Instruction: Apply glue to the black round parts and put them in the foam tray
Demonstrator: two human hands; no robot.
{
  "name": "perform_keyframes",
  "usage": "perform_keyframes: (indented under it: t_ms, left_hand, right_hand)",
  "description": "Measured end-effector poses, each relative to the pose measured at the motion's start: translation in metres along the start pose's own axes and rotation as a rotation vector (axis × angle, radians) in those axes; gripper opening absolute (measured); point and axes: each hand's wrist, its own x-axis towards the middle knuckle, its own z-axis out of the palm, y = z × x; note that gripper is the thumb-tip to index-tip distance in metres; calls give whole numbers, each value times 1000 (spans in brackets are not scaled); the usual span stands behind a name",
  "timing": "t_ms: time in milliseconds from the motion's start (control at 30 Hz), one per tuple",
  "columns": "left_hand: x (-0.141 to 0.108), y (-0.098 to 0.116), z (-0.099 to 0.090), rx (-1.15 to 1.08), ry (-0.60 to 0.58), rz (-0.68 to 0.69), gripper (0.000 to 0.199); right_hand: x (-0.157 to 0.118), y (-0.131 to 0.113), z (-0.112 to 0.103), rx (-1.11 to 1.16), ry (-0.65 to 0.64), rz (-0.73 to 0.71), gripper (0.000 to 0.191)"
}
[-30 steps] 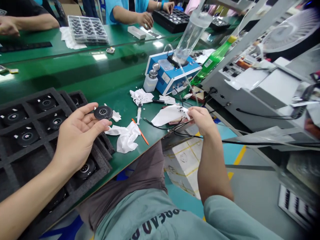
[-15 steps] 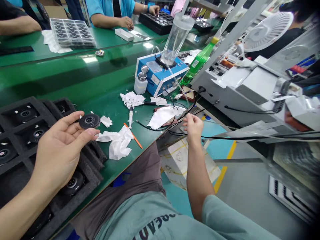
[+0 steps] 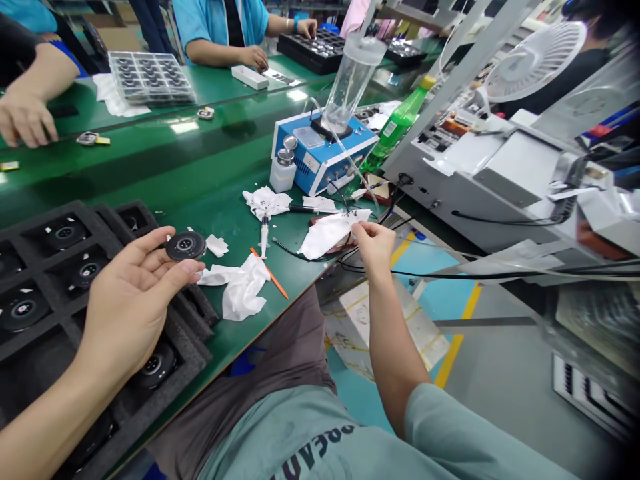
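Disc (image 3: 186,245) held in left hand (image 3: 127,303), fingers and thumb curled around its rim, beside foam tray (image 3: 103,217); right hand (image 3: 374,248) pinched narrow against wipe (image 3: 330,233), hold unclear.

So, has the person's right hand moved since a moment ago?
Yes: the right hand has shifted left, closer to the blue benchtop unit, and its fingers now reach the edge of the white wipe.

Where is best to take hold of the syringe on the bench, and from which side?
Pinch the syringe mid-barrel from above, coming from the right side. It lies flat on the bench, its upper end at a crumpled wipe, so the barrel is free.
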Motion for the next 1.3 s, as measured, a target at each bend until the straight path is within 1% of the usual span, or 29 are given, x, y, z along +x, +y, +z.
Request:
perform_keyframes:
  t_ms: [100, 133, 200, 233, 333, 400, 500, 567, 600, 633, 700, 767, 833, 933, 1033, 1167, 1233, 1300]
  left_hand:
    - [0, 1, 0, -4, -2, 0, 55]
    - [0, 1, 1, -4, -6, -1, 55]
    - [1, 0, 1, 0, -12, 2, 54]
    - [1, -1, 1, 2, -13, 6, 54]
    - [1, -2, 0, -3, -13, 14, 54]
    - [1, -2, -2, -15, -20, 7, 56]
    - [0, -3, -3, -31, -37, -6, 58]
    - [0, -5, -4, -42, -40, -1, 59]
    - [0, -5, -5, -46, -41, 5, 59]
    - [0, -6, -5, -50, -44, 10, 59]
    - [0, -8, -5, -54, -50, 14, 58]
    - [0, -9, -6, -50, -58, 17, 58]
    - [0, -10, -6, -43, -67, 24, 60]
    - [0, -10, -7, -36, -78, 36, 63]
    - [0, -10, -8, -32, -77, 34, 63]
    - [0, -9, -5, -37, -81, 28, 62]
    - [-1, -8, -4, -53, -78, 31, 61]
    - [-2, -7, -4, -84, -81, 29, 60]
  right_hand:
    - [-2, -10, 3, 158, 109, 39, 34]
    - [-2, -15, 3, 206, 124, 45, 31]
    - [-3, -27, 1, 290, 125, 40, 27]
    - [-4, -34, -1, 342, 106, 31, 26]
    - [-8, -57, -5, 536, -24, 14, 26]
    - [-12, -73, -7, 629, -129, 33, 28]
    - [-22, -92, -9, 672, -265, 47, 32]
    - [-25, -98, -9, 685, -347, 21, 32]
    - [-26, -99, -8, 662, -389, 9, 32]
    - [-25, -97, -5, 594, -429, 5, 32]
    - [-20, -86, 2, 367, -476, 16, 30]
    - [-13, -71, 12, 166, -477, 33, 23]
    - [-7, -55, 21, 98, -468, 42, 16]
    - [-4, -42, 24, 103, -481, 65, 13]
    - [-8, -43, 19, 163, -481, 97, 18]
    - [-19, -60, 17, 324, -475, 125, 29]
    - [-27, -72, 22, 406, -470, 123, 30]
    - [-38, -84, 30, 548, -468, 136, 28]
